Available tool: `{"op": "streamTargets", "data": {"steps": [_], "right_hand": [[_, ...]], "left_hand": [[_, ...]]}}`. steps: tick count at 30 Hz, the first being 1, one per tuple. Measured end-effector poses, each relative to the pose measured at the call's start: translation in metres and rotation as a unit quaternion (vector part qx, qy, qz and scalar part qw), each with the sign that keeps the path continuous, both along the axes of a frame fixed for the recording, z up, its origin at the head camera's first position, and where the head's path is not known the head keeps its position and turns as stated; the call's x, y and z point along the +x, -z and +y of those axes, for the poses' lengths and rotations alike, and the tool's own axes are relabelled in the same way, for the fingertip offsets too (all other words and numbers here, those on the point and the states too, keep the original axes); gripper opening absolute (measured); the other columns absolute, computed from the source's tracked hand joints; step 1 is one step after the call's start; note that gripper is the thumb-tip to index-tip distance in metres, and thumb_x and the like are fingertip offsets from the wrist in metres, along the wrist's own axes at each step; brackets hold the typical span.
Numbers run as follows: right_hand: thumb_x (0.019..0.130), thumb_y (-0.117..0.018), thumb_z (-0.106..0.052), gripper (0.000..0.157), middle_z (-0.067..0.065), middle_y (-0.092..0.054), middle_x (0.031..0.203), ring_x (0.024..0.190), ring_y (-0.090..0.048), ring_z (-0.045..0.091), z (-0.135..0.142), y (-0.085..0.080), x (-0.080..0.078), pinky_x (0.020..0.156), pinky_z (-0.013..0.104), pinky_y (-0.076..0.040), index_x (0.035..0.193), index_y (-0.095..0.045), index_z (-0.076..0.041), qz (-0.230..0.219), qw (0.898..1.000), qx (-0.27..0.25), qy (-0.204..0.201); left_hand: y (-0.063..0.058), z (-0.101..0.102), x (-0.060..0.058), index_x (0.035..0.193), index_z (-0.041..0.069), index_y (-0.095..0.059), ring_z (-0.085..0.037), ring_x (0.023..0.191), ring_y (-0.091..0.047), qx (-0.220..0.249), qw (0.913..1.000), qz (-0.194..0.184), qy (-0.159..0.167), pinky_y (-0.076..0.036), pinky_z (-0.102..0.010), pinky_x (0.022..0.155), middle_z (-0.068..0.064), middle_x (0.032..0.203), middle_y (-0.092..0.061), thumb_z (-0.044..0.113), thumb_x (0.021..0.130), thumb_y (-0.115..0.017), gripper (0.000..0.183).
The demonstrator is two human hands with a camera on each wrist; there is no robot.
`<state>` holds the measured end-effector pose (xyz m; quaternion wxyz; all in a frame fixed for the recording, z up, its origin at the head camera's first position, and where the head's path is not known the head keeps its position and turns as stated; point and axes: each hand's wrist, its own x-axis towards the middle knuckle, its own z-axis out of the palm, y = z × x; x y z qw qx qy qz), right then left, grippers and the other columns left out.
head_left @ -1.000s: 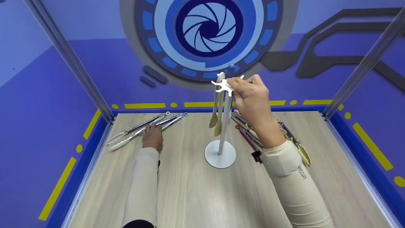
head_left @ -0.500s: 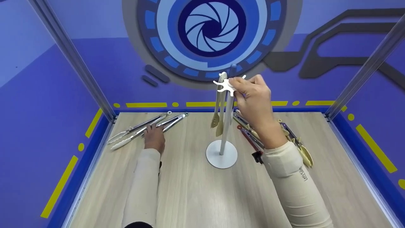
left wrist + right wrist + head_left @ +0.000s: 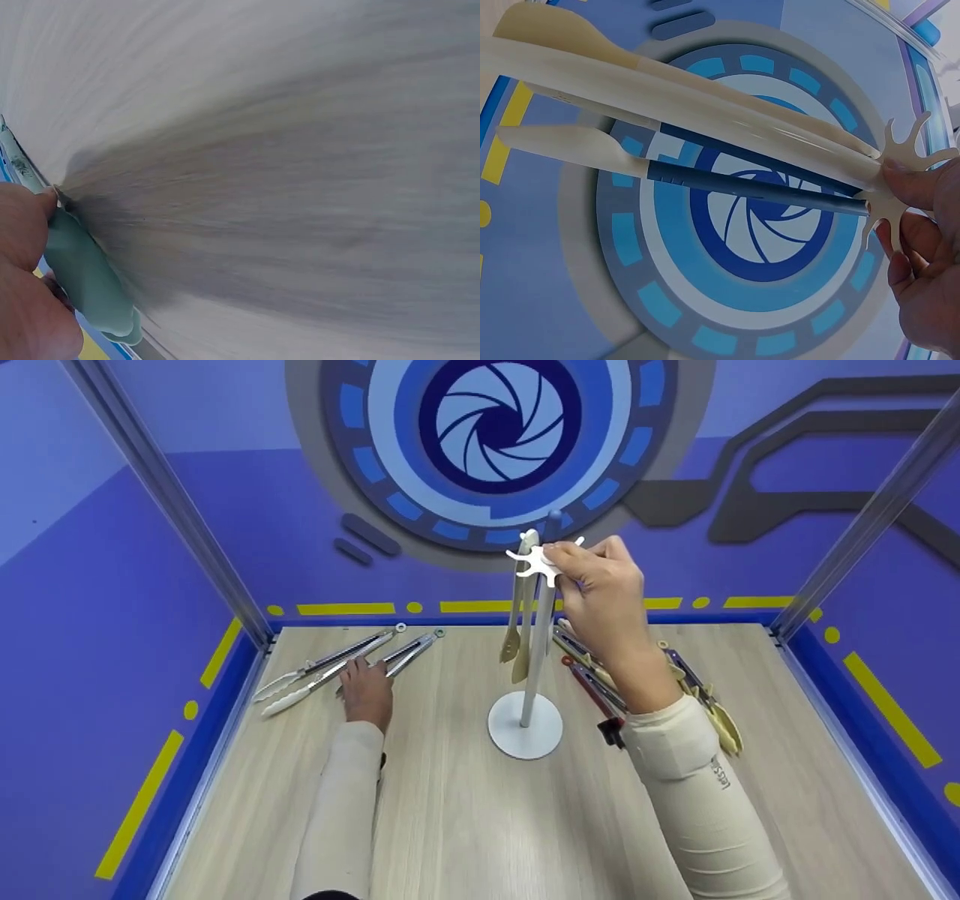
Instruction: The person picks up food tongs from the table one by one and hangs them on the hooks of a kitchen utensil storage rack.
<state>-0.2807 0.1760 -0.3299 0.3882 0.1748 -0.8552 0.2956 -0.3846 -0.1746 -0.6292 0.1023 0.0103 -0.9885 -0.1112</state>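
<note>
My left hand (image 3: 367, 694) grips a pair of steel tongs (image 3: 420, 645) at the left of the table. In the left wrist view their teal-green tip (image 3: 90, 281) shows between my thumb and fingers, close over the tabletop. My right hand (image 3: 609, 596) pinches the white hook ring (image 3: 535, 564) near the top of a utensil stand, with thumb and fingers at its rim. The stand's pole (image 3: 534, 660) rises from a round white base (image 3: 525, 748). Several utensils hang from the hooks, among them a slotted one (image 3: 510, 645) and a blue-handled one (image 3: 757, 195).
White-tipped tongs (image 3: 289, 701) lie on the table beside my left hand. Right of the stand, partly behind my right arm, lie red-handled tongs (image 3: 589, 682) and more tongs with pale yellow tips (image 3: 724, 729). Blue panels (image 3: 225, 540) wall in the back and sides.
My left hand has drawn slightly toward me, and the tongs in it have shifted a little away from the white-tipped pair. My right hand keeps its place on the hook ring.
</note>
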Motion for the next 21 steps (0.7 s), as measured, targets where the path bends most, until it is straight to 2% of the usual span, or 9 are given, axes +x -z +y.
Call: {"op": "streamTargets", "data": {"steps": [3, 7, 10, 15, 18, 21], "right_hand": [[0.100, -0.070, -0.004, 0.027, 0.005, -0.083, 0.106, 0.084, -0.048, 0.026, 0.000, 0.000, 0.001, 0.068, 0.025, -0.038, 0.120, -0.083, -0.016, -0.003, 1.000, -0.001, 0.002], [0.100, -0.069, -0.004, 0.026, 0.005, -0.083, 0.106, 0.083, -0.048, 0.027, 0.000, -0.001, 0.001, 0.068, 0.026, -0.038, 0.119, -0.083, -0.015, -0.002, 1.000, -0.002, 0.001], [0.100, -0.069, -0.004, 0.026, 0.006, -0.083, 0.105, 0.083, -0.048, 0.027, 0.000, -0.001, 0.001, 0.068, 0.026, -0.038, 0.119, -0.083, -0.015, -0.001, 1.000, -0.004, 0.000], [0.099, -0.070, -0.003, 0.026, 0.005, -0.083, 0.106, 0.084, -0.048, 0.027, 0.001, 0.000, 0.000, 0.069, 0.025, -0.037, 0.119, -0.083, -0.015, -0.002, 1.000, -0.011, 0.000], [0.099, -0.071, -0.003, 0.026, 0.005, -0.084, 0.107, 0.084, -0.048, 0.027, 0.002, 0.000, 0.000, 0.069, 0.025, -0.038, 0.118, -0.083, -0.015, -0.002, 1.000, -0.014, -0.001], [0.099, -0.071, -0.003, 0.026, 0.005, -0.084, 0.108, 0.084, -0.049, 0.028, 0.002, 0.000, 0.000, 0.069, 0.025, -0.038, 0.118, -0.083, -0.015, -0.002, 1.000, -0.011, 0.000]], "left_hand": [[0.000, 0.002, 0.001, 0.135, 0.006, -0.070, -0.045, 0.129, -0.053, 0.001, 0.9998, -0.021, -0.005, -0.040, -0.058, 0.102, -0.027, 0.138, -0.058, 0.026, 0.104, -0.068, 0.036], [0.002, 0.003, 0.003, 0.143, 0.009, -0.066, -0.047, 0.133, -0.051, 0.030, 0.9988, -0.039, -0.009, -0.037, -0.063, 0.105, -0.027, 0.148, -0.052, 0.021, 0.107, -0.061, 0.038], [0.004, 0.002, 0.006, 0.141, 0.009, -0.068, -0.047, 0.132, -0.050, 0.049, 0.9983, -0.031, -0.005, -0.033, -0.066, 0.108, -0.028, 0.146, -0.052, 0.019, 0.108, -0.059, 0.036], [0.008, -0.002, 0.011, 0.131, 0.007, -0.069, -0.048, 0.127, -0.052, 0.046, 0.9987, -0.013, 0.019, -0.035, -0.066, 0.105, -0.029, 0.136, -0.052, 0.017, 0.108, -0.056, 0.028], [0.007, -0.001, 0.015, 0.133, 0.008, -0.065, -0.047, 0.129, -0.051, 0.040, 0.9986, -0.020, 0.029, -0.037, -0.066, 0.106, -0.028, 0.139, -0.050, 0.019, 0.109, -0.055, 0.029], [0.005, 0.002, 0.021, 0.134, 0.009, -0.063, -0.046, 0.133, -0.050, 0.051, 0.9982, -0.017, 0.025, -0.036, -0.065, 0.109, -0.026, 0.143, -0.048, 0.019, 0.109, -0.057, 0.028]]}}
